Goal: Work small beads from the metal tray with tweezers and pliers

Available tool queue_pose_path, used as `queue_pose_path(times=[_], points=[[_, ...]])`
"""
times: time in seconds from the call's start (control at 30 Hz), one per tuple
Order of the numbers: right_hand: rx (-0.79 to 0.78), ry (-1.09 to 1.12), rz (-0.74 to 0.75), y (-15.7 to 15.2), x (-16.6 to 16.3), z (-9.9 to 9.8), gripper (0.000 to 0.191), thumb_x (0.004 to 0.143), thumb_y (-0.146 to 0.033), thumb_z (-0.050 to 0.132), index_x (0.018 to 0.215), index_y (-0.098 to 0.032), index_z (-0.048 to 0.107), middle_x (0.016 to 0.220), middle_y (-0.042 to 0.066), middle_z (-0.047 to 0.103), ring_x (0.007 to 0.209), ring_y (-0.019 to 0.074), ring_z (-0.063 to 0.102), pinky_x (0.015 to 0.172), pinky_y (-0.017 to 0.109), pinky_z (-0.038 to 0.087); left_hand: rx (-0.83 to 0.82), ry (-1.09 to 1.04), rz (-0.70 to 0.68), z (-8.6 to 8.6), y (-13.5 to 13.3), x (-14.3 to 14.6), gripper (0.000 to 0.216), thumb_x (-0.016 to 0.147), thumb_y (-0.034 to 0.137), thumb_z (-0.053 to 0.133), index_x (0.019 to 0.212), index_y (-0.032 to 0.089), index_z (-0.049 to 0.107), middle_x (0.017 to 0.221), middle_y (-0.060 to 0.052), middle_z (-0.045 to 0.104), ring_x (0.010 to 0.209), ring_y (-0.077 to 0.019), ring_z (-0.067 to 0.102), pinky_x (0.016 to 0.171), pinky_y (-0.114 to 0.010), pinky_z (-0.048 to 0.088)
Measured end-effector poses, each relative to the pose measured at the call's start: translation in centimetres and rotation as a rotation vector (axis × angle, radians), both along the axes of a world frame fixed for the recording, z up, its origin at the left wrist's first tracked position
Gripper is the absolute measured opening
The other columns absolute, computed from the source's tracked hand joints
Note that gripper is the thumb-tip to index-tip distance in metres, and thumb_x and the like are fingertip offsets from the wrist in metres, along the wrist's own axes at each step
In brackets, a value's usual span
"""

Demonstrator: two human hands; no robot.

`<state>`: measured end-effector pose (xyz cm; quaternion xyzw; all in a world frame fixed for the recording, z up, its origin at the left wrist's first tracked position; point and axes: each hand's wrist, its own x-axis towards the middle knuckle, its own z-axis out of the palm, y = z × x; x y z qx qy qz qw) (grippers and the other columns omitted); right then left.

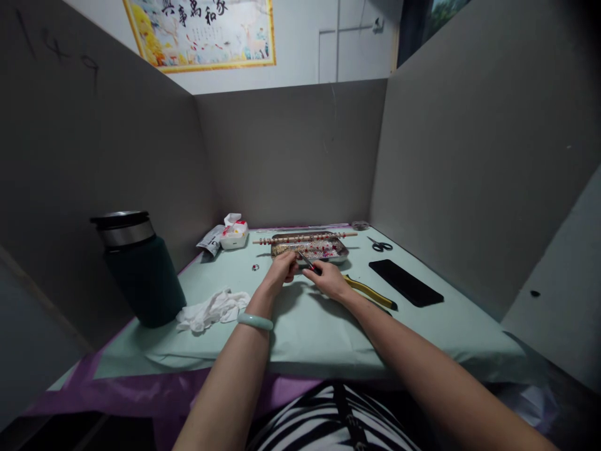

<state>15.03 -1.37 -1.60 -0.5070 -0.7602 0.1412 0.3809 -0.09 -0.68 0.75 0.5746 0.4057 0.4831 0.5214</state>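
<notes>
My right hand is wrapped round small pliers with red and black handles. Their thin metal jaws point up and left, close to the fingers of my left hand. Those left fingers are closed in a pinch; what is between them is too small to make out. Just beyond both hands lies a metal tray of small red, clear and gold-coloured beads. Across it rests a wooden stick strung with several small beaded rings. One loose beaded ring lies left of my left hand.
Yellow-handled pliers lie beside my right wrist, with a black phone and scissors farther right. On the left are a dark green bottle, crumpled white cloth, a white box and a packet. Grey partitions enclose the table.
</notes>
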Motion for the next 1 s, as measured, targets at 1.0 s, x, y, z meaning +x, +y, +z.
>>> queue_pose_path(times=[1.0], points=[[-0.015, -0.073, -0.029, 0.1, -0.2, -0.3, 0.03, 0.08, -0.043, 0.051, 0.072, -0.016, 0.06, 0.064, 0.002, 0.058, 0.057, 0.0131, 0.046, 0.054, 0.024, 0.027, 0.461, 0.455, 0.344, -0.6, 1.2, 0.0, 0.02, 0.078, 0.02, 0.05, 0.059, 0.016, 0.055, 0.057, 0.001, 0.051, 0.057, -0.0106, 0.043, 0.055, -0.022, 0.029]])
